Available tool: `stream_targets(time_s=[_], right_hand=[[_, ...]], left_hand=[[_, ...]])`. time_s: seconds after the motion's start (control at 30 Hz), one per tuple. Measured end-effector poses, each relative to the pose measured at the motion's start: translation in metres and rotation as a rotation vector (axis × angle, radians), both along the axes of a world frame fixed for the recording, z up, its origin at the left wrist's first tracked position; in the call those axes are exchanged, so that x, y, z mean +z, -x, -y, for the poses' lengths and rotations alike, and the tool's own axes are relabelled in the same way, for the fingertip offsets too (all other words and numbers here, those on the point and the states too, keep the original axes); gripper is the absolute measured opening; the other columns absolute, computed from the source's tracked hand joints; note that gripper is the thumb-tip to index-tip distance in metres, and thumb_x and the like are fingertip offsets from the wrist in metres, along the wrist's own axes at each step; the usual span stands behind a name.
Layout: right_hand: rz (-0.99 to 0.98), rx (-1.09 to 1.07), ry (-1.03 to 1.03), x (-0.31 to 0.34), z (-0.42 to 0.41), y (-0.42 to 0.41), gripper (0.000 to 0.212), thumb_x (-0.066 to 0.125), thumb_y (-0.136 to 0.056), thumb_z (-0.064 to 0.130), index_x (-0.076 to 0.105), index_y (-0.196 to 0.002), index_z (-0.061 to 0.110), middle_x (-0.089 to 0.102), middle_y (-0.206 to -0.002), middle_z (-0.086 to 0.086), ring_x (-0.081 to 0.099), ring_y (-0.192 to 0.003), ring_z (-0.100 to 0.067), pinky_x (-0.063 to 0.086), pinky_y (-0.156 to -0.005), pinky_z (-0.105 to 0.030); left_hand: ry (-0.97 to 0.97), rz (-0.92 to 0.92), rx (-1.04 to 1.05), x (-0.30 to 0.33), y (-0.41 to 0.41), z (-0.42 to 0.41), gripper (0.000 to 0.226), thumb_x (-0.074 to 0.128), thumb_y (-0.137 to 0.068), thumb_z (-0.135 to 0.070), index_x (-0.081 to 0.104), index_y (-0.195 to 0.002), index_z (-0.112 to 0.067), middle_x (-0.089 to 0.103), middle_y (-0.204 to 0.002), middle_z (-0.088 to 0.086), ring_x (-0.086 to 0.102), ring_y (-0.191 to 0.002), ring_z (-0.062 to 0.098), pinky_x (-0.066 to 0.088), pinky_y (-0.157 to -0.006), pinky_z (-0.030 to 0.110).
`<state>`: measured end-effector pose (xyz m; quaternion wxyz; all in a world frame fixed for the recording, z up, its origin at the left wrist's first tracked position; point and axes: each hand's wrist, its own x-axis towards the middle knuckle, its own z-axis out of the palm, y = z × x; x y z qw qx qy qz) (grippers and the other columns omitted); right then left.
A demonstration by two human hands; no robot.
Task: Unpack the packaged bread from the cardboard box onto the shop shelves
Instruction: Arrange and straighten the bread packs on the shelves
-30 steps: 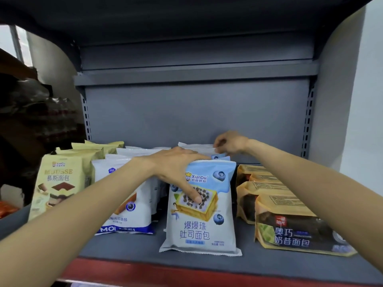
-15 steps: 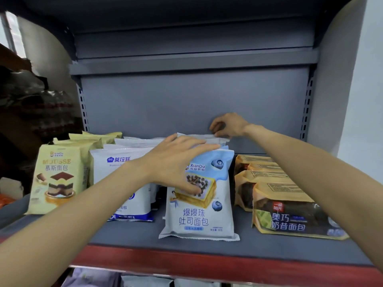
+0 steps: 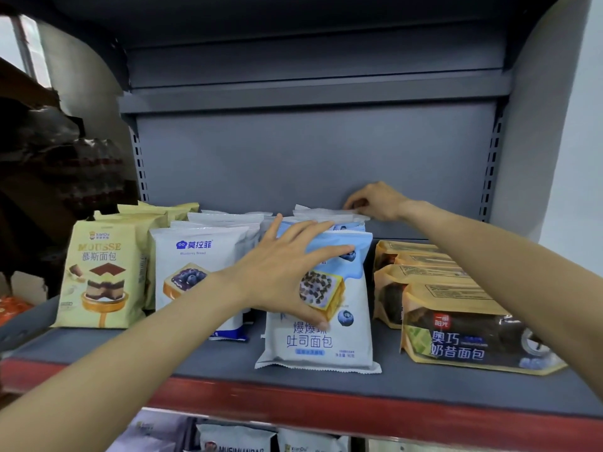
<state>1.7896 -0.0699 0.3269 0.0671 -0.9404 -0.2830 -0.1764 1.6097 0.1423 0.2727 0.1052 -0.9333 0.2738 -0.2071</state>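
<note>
Since-flattened left hand (image 3: 280, 275) on blue-white bread packet (image 3: 326, 340)

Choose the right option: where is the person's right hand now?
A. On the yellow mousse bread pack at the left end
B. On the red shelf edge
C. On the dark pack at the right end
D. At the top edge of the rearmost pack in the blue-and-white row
D: the right hand pinches the top seal of the rearmost pack, by the shelf's back panel, while the left hand rests on the front blueberry toast pack.

Left hand (image 3: 280, 275) fingers spread wider over front blueberry packet (image 3: 329, 301).
</note>
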Motion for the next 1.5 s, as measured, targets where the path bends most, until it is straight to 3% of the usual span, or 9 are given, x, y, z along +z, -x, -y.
stream_targets(time_s=[0.1,0.27,0.4,0.53,0.77,0.83,0.97,1.27,1.5], right_hand=[[0.026,-0.018,-0.077,0.01,0.007,0.016,0.028,0.05,-0.095,0.03,0.061,-0.12,0.023,0.063,-0.12,-0.002,0.056,-0.107,-0.022,0.042,-0.096,-0.034],[-0.121,-0.092,-0.121,0.008,0.014,0.04,0.023,0.055,-0.091,0.04,0.061,-0.098,0.019,0.065,-0.072,0.0,0.062,-0.05,-0.012,0.052,-0.076,-0.028],[-0.213,-0.052,-0.17,-0.007,0.006,0.04,0.023,0.059,-0.091,0.019,0.061,-0.112,0.01,0.067,-0.1,-0.007,0.067,-0.076,-0.024,0.048,-0.064,-0.009],[-0.09,-0.012,-0.299,-0.009,-0.007,0.037,0.02,0.06,-0.088,0.003,0.067,-0.107,0.003,0.067,-0.107,-0.016,0.059,-0.082,-0.019,0.037,-0.05,0.002],[-0.028,-0.069,-0.203,-0.011,-0.014,0.033,0.032,0.046,-0.092,0.011,0.064,-0.116,0.019,0.063,-0.121,-0.005,0.057,-0.11,-0.023,0.043,-0.086,-0.025],[0.008,-0.027,-0.316,-0.003,-0.01,0.035,0.022,0.051,-0.092,0.018,0.068,-0.105,0.021,0.067,-0.113,-0.002,0.06,-0.099,-0.019,0.048,-0.086,-0.028],[-0.163,0.008,-0.339,-0.004,-0.017,0.041,0.008,0.067,-0.086,0.023,0.066,-0.09,0.016,0.064,-0.089,-0.003,0.06,-0.067,-0.017,0.049,-0.047,-0.012],[-0.145,-0.045,-0.296,-0.004,-0.013,0.042,0.007,0.056,-0.09,0.006,0.062,-0.093,0.007,0.061,-0.094,-0.006,0.059,-0.072,-0.017,0.051,-0.056,-0.019],[-0.164,-0.071,-0.33,-0.004,-0.014,0.038,0.008,0.064,-0.087,0.009,0.066,-0.094,0.006,0.062,-0.094,-0.006,0.057,-0.061,-0.007,0.046,-0.045,-0.007]], left_hand=[[-0.008,0.014,0.017,-0.002,-0.001,0.0,0.106,0.059,-0.059,-0.082,0.003,-0.144,-0.052,-0.015,-0.158,-0.006,-0.018,-0.144,0.013,-0.013,-0.113,0.056],[0.152,0.097,0.038,-0.016,0.005,-0.005,0.108,0.055,-0.051,-0.085,0.01,-0.143,-0.052,-0.023,-0.156,-0.005,-0.03,-0.14,0.013,-0.016,-0.109,0.059],[0.464,0.182,0.033,-0.043,0.013,-0.009,0.105,0.048,-0.049,-0.086,0.018,-0.142,-0.049,-0.014,-0.158,0.0,-0.02,-0.144,0.017,-0.004,-0.115,0.057],[0.678,0.142,-0.025,-0.06,0.016,-0.009,0.101,0.061,-0.052,-0.077,0.023,-0.142,-0.049,-0.017,-0.157,-0.003,-0.021,-0.143,0.011,0.0,-0.115,0.036],[0.771,0.013,-0.092,-0.06,0.017,-0.008,0.101,0.082,-0.057,-0.053,0.018,-0.135,-0.056,-0.028,-0.151,-0.019,-0.008,-0.145,0.005,0.017,-0.109,0.02],[0.776,0.001,-0.097,-0.06,0.017,-0.008,0.101,0.082,-0.058,-0.053,0.019,-0.138,-0.054,-0.028,-0.15,-0.022,-0.006,-0.145,0.006,0.021,-0.108,0.022],[0.791,-0.014,-0.106,-0.06,0.018,-0.008,0.101,0.081,-0.058,-0.054,0.021,-0.139,-0.053,-0.027,-0.149,-0.024,-0.003,-0.145,0.004,0.023,-0.109,0.023],[0.797,-0.021,-0.131,-0.061,0.018,-0.007,0.099,0.082,-0.062,-0.048,0.021,-0.14,-0.05,-0.03,-0.149,-0.021,-0.012,-0.144,0.003,0.018,-0.109,0.021],[0.797,-0.016,-0.134,-0.064,0.018,-0.008,0.097,0.081,-0.064,-0.047,0.021,-0.14,-0.049,-0.03,-0.15,-0.019,-0.017,-0.144,0.004,0.015,-0.111,0.023]])
